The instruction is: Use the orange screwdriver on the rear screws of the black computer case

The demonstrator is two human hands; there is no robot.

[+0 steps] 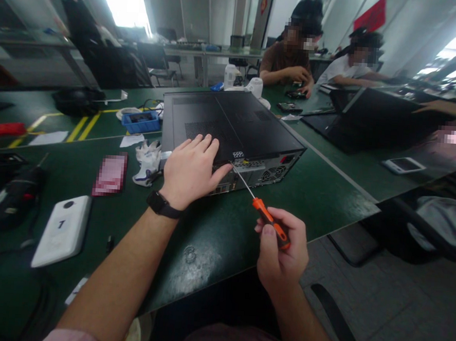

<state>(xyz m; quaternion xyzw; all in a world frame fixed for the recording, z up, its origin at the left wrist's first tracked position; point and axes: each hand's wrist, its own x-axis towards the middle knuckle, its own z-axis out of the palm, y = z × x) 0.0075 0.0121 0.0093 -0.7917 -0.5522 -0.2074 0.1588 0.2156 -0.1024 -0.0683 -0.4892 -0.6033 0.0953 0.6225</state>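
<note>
All around the case, a green bench [327,182], smooth, with a pale scuffed patch in front and a straight near edge slanting past on the right.

Flat on that bench, a black computer case [262,123]: boxy, matt, sheet-like on top, pierced by patches of small holes, rear panel turned toward the wearer. Long axis hard to judge through so wide a lens; one straight seam across the top, leading away. At the right end of the rear panel, a round fan grille [274,173].

Well left of the case, a dark drill [6,193], blurred.

On top of the case, by the rear edge, left hand [192,163]: palm down, fingers slightly spread, nothing grasped, thumb along the edge. In front of the case, clear of it, right hand [282,256]: fingers curled tight round a screwdriver [263,211]. Slim metal shaft, chunky orange and black handle. Long axis slanting from right hand up to the case, tip pointing away from the wearer, at the rear edge beside the left thumb; touching or just short, too small to tell. Open room around the handle, in front of the case; tight at the tip, between thumb and edge.

Left and forward of the case, a white rounded slab [62,230] marked 1. Farther back on the case's left, a shallow blue tray [141,121]; just beside the case, a crumpled white glove [148,160].
</note>
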